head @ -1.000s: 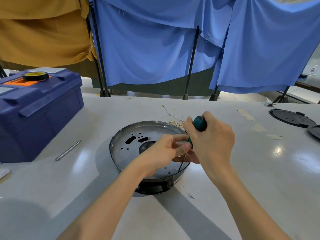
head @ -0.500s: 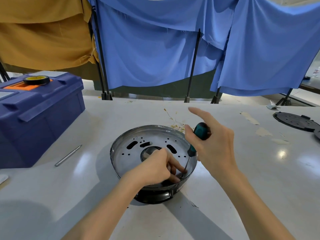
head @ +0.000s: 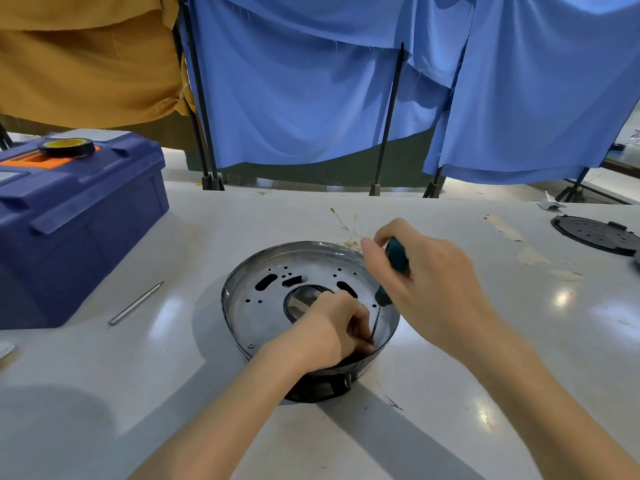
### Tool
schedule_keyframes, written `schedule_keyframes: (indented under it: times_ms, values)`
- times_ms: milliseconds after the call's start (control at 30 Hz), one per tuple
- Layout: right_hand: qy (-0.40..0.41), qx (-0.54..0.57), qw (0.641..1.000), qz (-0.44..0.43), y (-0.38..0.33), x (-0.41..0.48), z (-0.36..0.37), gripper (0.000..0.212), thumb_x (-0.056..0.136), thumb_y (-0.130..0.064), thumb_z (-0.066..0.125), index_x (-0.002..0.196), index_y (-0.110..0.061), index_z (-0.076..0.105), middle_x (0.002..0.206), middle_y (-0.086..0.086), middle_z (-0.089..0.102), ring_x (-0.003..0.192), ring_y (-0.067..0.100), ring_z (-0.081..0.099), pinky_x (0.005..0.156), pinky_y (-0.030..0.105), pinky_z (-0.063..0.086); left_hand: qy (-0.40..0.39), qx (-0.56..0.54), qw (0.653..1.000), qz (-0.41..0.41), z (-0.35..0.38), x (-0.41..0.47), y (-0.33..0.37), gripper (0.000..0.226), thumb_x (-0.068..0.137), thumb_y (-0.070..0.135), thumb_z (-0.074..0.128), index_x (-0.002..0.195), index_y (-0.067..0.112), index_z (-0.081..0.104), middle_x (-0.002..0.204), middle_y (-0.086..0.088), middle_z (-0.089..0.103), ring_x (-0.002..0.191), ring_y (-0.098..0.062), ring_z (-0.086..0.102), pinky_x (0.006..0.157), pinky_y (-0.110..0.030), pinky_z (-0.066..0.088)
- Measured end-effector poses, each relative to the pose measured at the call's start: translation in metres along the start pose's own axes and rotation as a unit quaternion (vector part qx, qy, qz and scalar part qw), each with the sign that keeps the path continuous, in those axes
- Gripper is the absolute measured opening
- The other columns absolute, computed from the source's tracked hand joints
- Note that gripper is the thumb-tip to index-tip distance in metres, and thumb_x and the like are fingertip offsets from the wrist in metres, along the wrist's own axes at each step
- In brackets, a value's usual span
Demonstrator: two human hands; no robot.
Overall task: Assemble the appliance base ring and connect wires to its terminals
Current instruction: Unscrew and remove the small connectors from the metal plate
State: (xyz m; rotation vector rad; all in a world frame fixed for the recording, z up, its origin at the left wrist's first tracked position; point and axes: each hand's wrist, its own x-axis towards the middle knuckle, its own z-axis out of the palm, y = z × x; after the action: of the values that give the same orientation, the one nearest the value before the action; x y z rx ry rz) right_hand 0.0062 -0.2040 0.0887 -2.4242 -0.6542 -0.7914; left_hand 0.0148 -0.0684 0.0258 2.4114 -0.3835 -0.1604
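Gripping the green-handled screwdriver (head: 396,255), the right hand (head: 427,284) holds its tip inside the base ring (head: 273,299) at mid-worktop (head: 467,393); the left hand (head: 327,329) curls its fingers (head: 356,325) beside the tip, their hold impossible to tell.

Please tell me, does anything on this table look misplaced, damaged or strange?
Nothing looks damaged. A tangle of thin wires lies loose on the table behind the base ring, a metal rod lies alone beside the toolbox, and torn tape scraps stick at the right.
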Motion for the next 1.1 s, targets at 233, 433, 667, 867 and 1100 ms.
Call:
schedule_keyframes:
  times_ms: [233, 433, 667, 867, 1100]
  values:
    - [-0.192, 0.018, 0.981, 0.024, 0.009, 0.025, -0.036, 0.029, 0.089, -0.037, 0.060, 0.072, -0.013, 0.061, 0.062, 0.006, 0.068, 0.063, 0.020, 0.068, 0.060, 0.036, 0.056, 0.006, -0.065, 0.998, 0.010, -0.001, 0.001, -0.008, 0.019, 0.074, 0.006, 0.081, 0.065, 0.016, 0.067, 0.074, -0.010, 0.067, 0.062, -0.013, 0.052, 0.059, -0.016, 0.044]
    - [-0.105, -0.069, 0.992, 0.031, -0.008, 0.020, -0.012, 0.044, 0.091, -0.037, 0.058, 0.059, -0.011, 0.043, 0.052, 0.006, 0.048, 0.062, 0.026, 0.052, 0.060, 0.037, 0.048, 0.000, -0.036, 0.999, 0.016, 0.000, 0.002, -0.006, 0.022, 0.075, 0.005, 0.079, 0.064, 0.015, 0.063, 0.072, -0.006, 0.064, 0.065, -0.013, 0.051, 0.062, -0.019, 0.044]
    - [0.004, -0.246, 0.965, 0.092, -0.012, 0.007, -0.012, 0.059, 0.096, -0.052, 0.044, 0.052, -0.016, 0.027, 0.049, 0.000, 0.030, 0.042, 0.016, 0.027, 0.045, 0.025, 0.015, -0.001, -0.001, 1.000, 0.019, -0.002, -0.001, -0.001, 0.030, 0.079, 0.005, 0.075, 0.060, 0.018, 0.056, 0.069, -0.001, 0.062, 0.068, -0.013, 0.052, 0.060, -0.015, 0.042]
    - [-0.299, -0.009, 0.953, 0.047, 0.002, 0.024, -0.044, 0.024, 0.095, -0.037, 0.053, 0.099, -0.014, 0.056, 0.074, 0.004, 0.071, 0.058, 0.011, 0.067, 0.059, 0.026, 0.057, -0.004, 0.015, 1.000, 0.009, -0.001, -0.001, 0.001, 0.032, 0.080, 0.004, 0.073, 0.060, 0.019, 0.053, 0.064, 0.003, 0.054, 0.066, -0.013, 0.049, 0.058, -0.016, 0.038]
    - [-0.238, 0.092, 0.955, 0.151, 0.003, 0.023, -0.026, 0.039, 0.093, -0.028, 0.057, 0.069, 0.003, 0.053, 0.044, 0.008, 0.063, 0.037, 0.022, 0.063, 0.035, 0.019, 0.045, 0.008, -0.005, 1.000, 0.024, 0.000, -0.002, -0.003, 0.026, 0.078, 0.005, 0.076, 0.064, 0.016, 0.057, 0.067, -0.001, 0.056, 0.065, -0.013, 0.050, 0.056, -0.012, 0.037]
